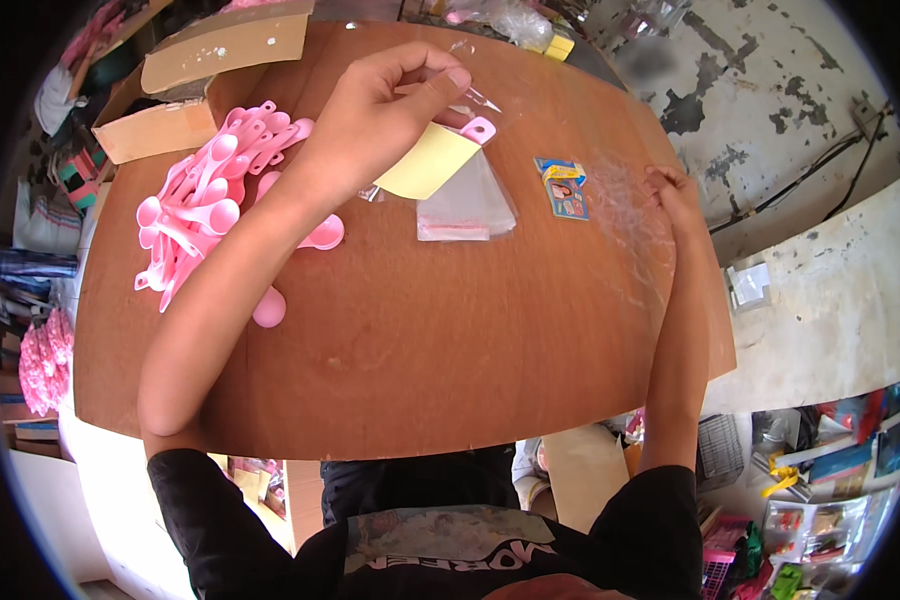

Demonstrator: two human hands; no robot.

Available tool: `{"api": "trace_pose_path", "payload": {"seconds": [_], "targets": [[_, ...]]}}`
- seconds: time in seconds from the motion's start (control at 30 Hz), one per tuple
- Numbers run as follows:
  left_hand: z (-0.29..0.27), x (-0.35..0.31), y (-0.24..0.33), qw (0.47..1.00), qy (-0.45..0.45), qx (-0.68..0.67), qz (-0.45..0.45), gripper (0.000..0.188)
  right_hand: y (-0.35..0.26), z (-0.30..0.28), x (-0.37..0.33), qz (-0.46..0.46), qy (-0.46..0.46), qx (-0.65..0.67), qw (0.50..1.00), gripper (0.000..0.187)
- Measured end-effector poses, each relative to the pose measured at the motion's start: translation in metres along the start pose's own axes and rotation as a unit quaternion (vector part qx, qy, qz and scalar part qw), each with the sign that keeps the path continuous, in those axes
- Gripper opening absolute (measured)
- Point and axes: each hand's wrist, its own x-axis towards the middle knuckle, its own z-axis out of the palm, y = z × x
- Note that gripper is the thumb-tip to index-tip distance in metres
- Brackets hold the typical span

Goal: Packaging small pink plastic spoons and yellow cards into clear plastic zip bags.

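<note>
My left hand (400,95) reaches over the far middle of the brown table, thumb and fingers pinched on a thin piece of clear plastic (482,98). Just below it are a pale yellow card (432,162) and a pink spoon handle with a hole (479,130); whether they sit inside that plastic I cannot tell. Partly under the card lies a stack of clear plastic bags (462,210). My right hand (676,200) is at the table's right edge, fingers curled beside crumpled clear film (625,205); what they hold, if anything, is hidden.
Pink measuring spoons (195,205) are heaped at the left, partly behind my left forearm. An open cardboard box (165,125) stands at the far left. A small blue and yellow printed packet (565,188) lies right of the bags. A peeling wall (770,70) borders the right side.
</note>
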Motion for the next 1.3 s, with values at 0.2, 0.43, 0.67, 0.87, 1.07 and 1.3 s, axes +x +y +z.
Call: {"api": "trace_pose_path", "payload": {"seconds": [0.2,0.43,0.67,0.87,1.07,1.3], "targets": [[0.007,-0.004,-0.004,1.0,-0.006,-0.012,-0.009,0.021,-0.075,0.041,-0.059,-0.14,-0.101,0.019,0.985,0.029],[0.01,-0.009,-0.008,1.0,-0.014,-0.008,0.017,0.02,-0.17,0.146,-0.15,-0.253,-0.231,0.285,0.895,0.028],[0.0,-0.007,0.013,0.998,-0.013,-0.045,0.047,0.056,-0.215,0.122,-0.15,-0.343,-0.104,0.199,0.912,0.012],[-0.002,-0.003,-0.017,0.992,-0.1,0.037,0.061,0.071,-0.217,0.122,-0.142,-0.337,-0.162,0.216,0.902,0.015],[0.006,-0.003,-0.019,0.995,-0.076,0.043,0.049,0.045,-0.204,0.128,-0.138,-0.283,-0.245,0.269,0.887,0.039],[0.004,-0.004,-0.021,0.999,-0.051,-0.013,0.013,0.043,-0.161,0.148,-0.133,-0.263,-0.266,0.211,0.903,0.029]]}}
